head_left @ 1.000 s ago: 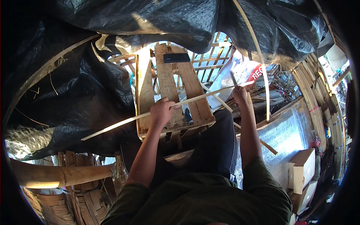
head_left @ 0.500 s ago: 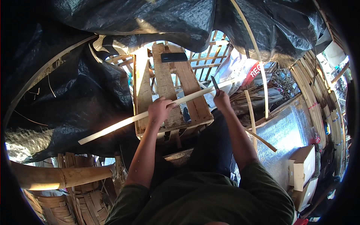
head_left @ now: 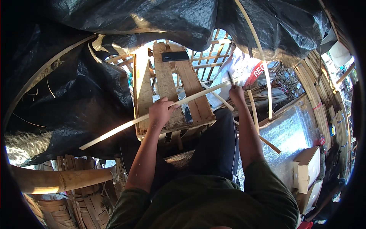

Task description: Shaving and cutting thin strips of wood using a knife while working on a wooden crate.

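Observation:
A long pale bamboo strip (head_left: 118, 129) slants from the lower left up to the right across a wooden slatted bench (head_left: 164, 76). My left hand (head_left: 161, 112) is closed around its middle, over the bench. Farther right, my right hand (head_left: 236, 94) grips the handle of a knife (head_left: 230, 77), whose dark narrow blade points up and away. The blade is close to the strip's far right end; whether it touches the strip I cannot tell. The knife's handle is mostly hidden in my fist.
A dark phone (head_left: 175, 56) lies on the bench's far end. Black plastic sheeting (head_left: 87, 99) hangs left and ahead. Loose bamboo strips (head_left: 253, 108) lean at right, near a silvery sheet (head_left: 291, 141) and cardboard boxes (head_left: 307, 170). A thick bamboo pole (head_left: 65, 181) lies lower left.
My right hand has moved with the knife to the right and slightly farther away, toward the strip's far end. My left hand stays on the strip, almost unmoved.

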Demonstrator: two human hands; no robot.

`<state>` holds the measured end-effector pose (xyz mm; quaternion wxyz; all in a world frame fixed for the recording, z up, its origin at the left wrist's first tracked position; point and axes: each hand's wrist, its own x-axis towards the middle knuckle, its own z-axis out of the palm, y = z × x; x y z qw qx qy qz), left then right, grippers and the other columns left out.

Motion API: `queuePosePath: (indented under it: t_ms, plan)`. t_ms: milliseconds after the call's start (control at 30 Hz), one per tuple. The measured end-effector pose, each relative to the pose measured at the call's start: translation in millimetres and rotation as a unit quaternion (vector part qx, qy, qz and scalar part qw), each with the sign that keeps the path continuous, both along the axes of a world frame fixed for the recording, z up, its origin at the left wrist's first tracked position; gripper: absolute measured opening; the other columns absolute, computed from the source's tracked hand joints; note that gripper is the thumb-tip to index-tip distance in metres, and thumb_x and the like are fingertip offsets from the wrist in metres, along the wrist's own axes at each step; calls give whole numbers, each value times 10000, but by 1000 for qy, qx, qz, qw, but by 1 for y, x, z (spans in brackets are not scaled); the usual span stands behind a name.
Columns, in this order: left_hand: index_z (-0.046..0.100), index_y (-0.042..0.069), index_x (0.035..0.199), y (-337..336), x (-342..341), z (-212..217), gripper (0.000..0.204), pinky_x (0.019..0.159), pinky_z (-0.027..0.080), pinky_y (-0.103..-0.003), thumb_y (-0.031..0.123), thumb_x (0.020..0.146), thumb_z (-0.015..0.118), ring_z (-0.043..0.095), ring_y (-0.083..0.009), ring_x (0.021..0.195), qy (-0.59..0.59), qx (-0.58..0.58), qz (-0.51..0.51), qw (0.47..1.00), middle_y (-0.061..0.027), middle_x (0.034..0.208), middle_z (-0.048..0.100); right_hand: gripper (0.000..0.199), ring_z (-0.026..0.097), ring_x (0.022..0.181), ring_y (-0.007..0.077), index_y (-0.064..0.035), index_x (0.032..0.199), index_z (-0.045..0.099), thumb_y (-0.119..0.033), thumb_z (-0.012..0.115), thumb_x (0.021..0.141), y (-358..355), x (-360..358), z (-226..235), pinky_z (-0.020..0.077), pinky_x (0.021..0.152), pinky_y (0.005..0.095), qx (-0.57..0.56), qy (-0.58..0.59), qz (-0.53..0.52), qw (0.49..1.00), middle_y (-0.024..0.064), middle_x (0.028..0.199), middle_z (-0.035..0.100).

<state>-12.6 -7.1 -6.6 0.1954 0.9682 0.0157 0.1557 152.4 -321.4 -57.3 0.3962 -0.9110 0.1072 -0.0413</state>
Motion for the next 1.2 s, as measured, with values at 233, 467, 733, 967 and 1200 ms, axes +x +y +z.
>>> queuePosePath:
  t_ms: [233,467,733,967,1200]
  plan:
    - [753,180,911,-5,2,4,288,605,477,-397,450,826,701,622,-264,709,29,11,11,999,-44,765,558,329,664,761,452,-23,993,664,-254,430,976,20,-13,-5,536,693,506,-116,-89,197,969,279,824,663]
    - [750,164,933,-5,4,1,282,612,479,-399,422,821,722,619,-277,708,26,-1,13,1000,-54,765,557,345,663,917,435,14,995,680,-252,462,972,11,-5,-2,516,789,518,-69,-41,160,984,328,896,650]
    - [761,144,945,-5,7,-2,354,575,450,-376,457,779,745,604,-253,661,0,27,16,1000,-41,756,564,321,646,814,477,-33,988,670,-289,477,962,7,-4,5,508,762,559,-115,-86,159,977,275,835,663]
    - [764,168,940,-6,8,-4,284,602,460,-387,402,780,757,610,-269,698,22,45,27,998,-55,757,550,441,655,761,457,-21,817,703,-368,484,978,-11,0,6,527,708,534,-147,-93,-16,985,273,754,652]
    - [755,160,923,-3,9,-7,234,622,468,-396,365,813,731,606,-275,748,15,47,8,999,-72,774,533,510,639,741,464,9,772,676,-399,471,1000,-10,-20,-1,502,657,507,-71,-66,-38,995,269,703,629]
